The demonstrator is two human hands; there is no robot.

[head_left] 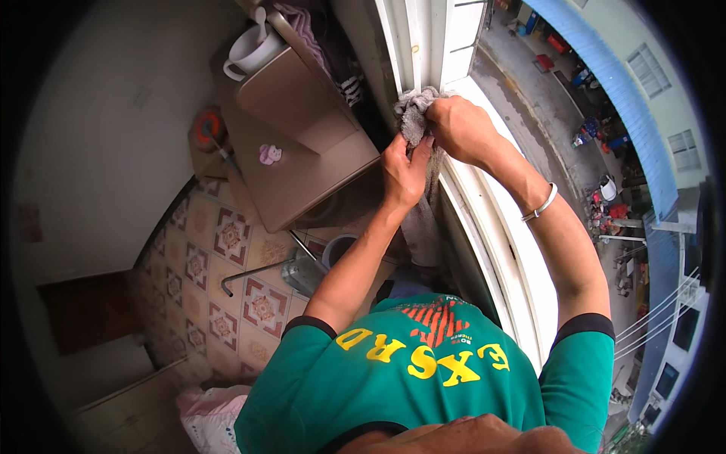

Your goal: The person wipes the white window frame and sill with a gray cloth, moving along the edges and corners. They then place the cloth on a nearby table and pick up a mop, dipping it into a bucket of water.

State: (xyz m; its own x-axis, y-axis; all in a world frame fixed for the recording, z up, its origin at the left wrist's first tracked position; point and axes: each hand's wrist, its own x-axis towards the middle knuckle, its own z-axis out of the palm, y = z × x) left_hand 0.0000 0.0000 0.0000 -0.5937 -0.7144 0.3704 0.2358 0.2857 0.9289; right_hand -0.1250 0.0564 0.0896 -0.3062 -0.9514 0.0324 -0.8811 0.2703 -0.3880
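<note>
A grey cloth (pixel 414 119) is bunched against the white window frame (pixel 414 45) at the top middle, and its length hangs down along the sill. My right hand (pixel 463 130) is closed on the upper part of the cloth, with a bangle on that wrist. Just below and to the left, my left hand (pixel 404 172) grips the same cloth, thumb pointing up along it. The fingertips of both hands are partly hidden by the cloth and the frame. The white window track (pixel 484 219) curves down beside my right forearm.
Left of my hands stands a brown cabinet (pixel 302 166) with a white mug (pixel 255 51) holding a spoon. A dustpan (pixel 302 272) and a bucket (pixel 340 248) stand on the patterned tile floor (pixel 261 306). Outside the window, far below, lies a street (pixel 529 98).
</note>
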